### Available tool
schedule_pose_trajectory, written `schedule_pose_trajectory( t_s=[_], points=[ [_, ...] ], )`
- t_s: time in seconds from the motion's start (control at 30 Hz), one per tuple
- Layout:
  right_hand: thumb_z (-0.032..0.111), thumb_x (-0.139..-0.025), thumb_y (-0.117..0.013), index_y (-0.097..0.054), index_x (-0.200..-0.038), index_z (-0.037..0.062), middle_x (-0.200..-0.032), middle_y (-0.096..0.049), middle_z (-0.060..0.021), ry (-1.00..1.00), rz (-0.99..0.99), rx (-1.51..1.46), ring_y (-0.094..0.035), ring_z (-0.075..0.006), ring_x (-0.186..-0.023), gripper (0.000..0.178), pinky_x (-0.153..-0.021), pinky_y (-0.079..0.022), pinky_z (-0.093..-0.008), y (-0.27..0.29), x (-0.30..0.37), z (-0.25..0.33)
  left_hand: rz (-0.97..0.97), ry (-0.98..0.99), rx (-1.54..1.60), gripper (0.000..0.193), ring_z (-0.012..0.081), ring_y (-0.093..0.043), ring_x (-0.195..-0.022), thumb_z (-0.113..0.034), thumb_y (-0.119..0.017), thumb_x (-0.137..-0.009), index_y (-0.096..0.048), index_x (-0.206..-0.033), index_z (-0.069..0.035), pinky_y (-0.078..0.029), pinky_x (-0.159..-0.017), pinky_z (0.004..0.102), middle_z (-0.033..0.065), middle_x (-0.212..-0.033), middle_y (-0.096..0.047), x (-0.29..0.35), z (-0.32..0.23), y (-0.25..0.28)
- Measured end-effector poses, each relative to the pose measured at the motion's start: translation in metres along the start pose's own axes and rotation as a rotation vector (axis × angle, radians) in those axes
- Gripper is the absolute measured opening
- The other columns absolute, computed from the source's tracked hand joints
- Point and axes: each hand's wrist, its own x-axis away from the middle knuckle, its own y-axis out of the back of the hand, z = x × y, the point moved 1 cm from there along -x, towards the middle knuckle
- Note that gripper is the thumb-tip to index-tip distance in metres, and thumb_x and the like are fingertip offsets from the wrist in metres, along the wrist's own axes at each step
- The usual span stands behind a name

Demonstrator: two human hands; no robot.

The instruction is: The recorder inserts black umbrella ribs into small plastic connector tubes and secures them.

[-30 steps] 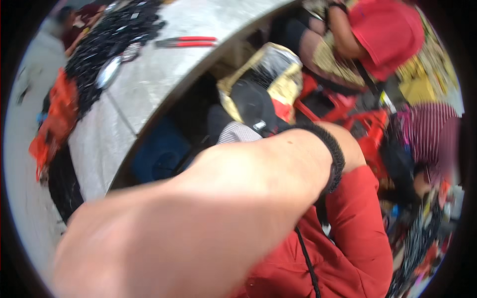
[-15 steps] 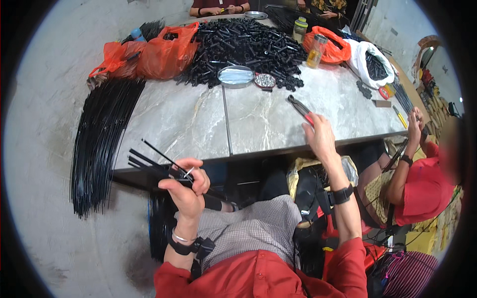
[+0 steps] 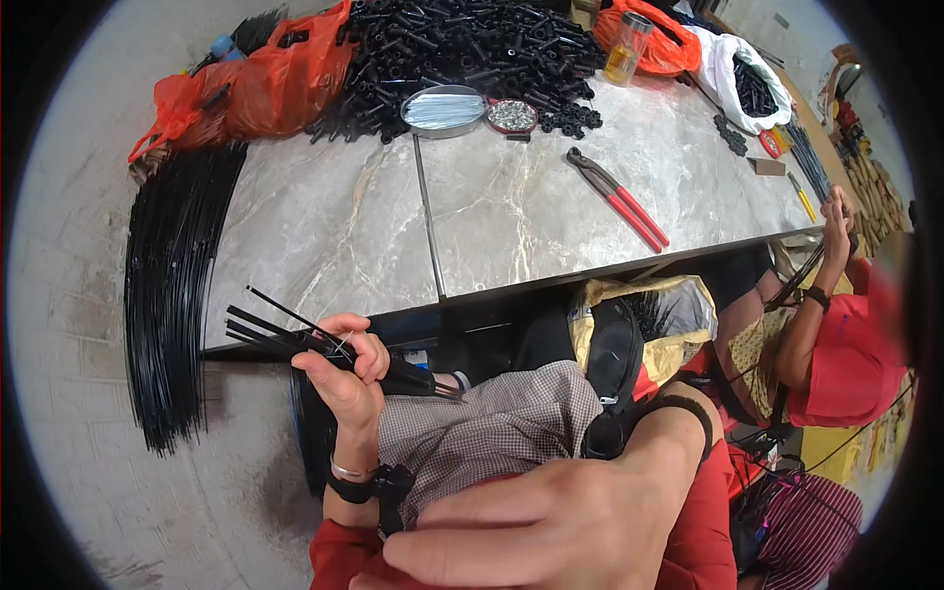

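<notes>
My left hand (image 3: 352, 393) grips several thin black rods (image 3: 280, 334), their ends fanning out to the left past my thumb. A thin pale strip (image 3: 344, 342) crosses the rods at my fingertips. Close to the camera, my right hand (image 3: 551, 521) looms large over my lap, its fingers stretched to the left and nothing seen in them; some fingertips are hard to make out. Red-handled end-cutting pliers (image 3: 621, 202) lie on the grey marbled table (image 3: 511, 226), apart from both hands.
A long bundle of black rods (image 3: 172, 305) hangs over the table's left edge. Black tubular parts (image 3: 472, 59) are heaped at the back, behind a tin of pale strips (image 3: 442, 110) and a dish of small metal pieces (image 3: 512, 116). A person in red (image 3: 846, 364) sits at right.
My right hand has let go of the pliers and come back toward the camera, leaving them on the table. My left hand keeps hold of the rods. The view has tilted down.
</notes>
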Motion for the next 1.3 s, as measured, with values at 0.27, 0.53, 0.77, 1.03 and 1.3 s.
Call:
schedule_pose_trajectory(
  t_s=[0.27,0.53,0.77,1.03,1.3],
  points=[
    [0.012,-0.073,-0.066,-0.063,-0.076,0.0002,-0.063,-0.047,-0.0035,0.142,0.300,-0.154,-0.047,-0.0143,-0.048,0.013,-0.038,-0.037,-0.0250,0.022,-0.026,0.001,-0.020,0.001,0.008,0.077,0.0054,-0.028,-0.041,-0.073,-0.035,-0.085,-0.054,-0.095,0.001,-0.023,-0.039,0.0222,-0.0037,-0.050,-0.035,0.013,-0.002,0.005],
    [0.012,-0.074,-0.064,-0.062,-0.076,-0.0010,-0.061,-0.044,-0.0032,0.143,0.267,-0.376,-0.048,-0.0161,-0.047,0.013,-0.038,-0.037,-0.0261,0.014,-0.014,0.013,-0.012,-0.013,-0.010,0.073,0.0052,-0.021,-0.040,-0.072,-0.029,-0.088,-0.054,-0.095,-0.004,-0.019,-0.039,0.0219,-0.0056,-0.050,-0.028,0.015,-0.018,-0.002],
    [0.015,-0.075,-0.063,-0.063,-0.078,-0.0062,-0.069,-0.057,-0.0104,0.450,0.005,-0.157,-0.052,-0.0215,-0.048,0.022,-0.040,-0.043,-0.0289,0.034,0.003,0.013,-0.024,-0.064,-0.011,0.074,0.0050,-0.021,-0.040,-0.073,-0.028,-0.087,-0.054,-0.092,-0.004,-0.019,-0.039,0.0216,-0.0062,-0.050,-0.026,0.005,-0.028,-0.013],
    [0.000,-0.080,-0.055,-0.062,-0.101,-0.0015,-0.090,-0.065,-0.0169,-0.619,0.267,0.505,-0.064,-0.0340,-0.083,0.022,-0.073,-0.051,-0.0367,0.159,0.058,-0.077,0.031,-0.048,-0.027,0.069,0.0051,-0.024,-0.039,-0.073,-0.031,-0.087,-0.052,-0.087,-0.007,-0.022,-0.038,0.0217,-0.0061,-0.050,-0.027,0.020,-0.018,-0.010],
    [-0.001,-0.080,-0.060,-0.063,-0.100,-0.0021,-0.094,-0.065,-0.0174,-0.591,0.175,0.556,-0.063,-0.0358,-0.087,0.020,-0.077,-0.049,-0.0377,0.175,0.049,-0.097,-0.011,-0.057,-0.072,0.068,0.0049,-0.026,-0.041,-0.073,-0.033,-0.086,-0.050,-0.084,-0.008,-0.023,-0.039,0.0208,-0.0056,-0.052,-0.029,0.024,-0.021,-0.015]
  ],
)
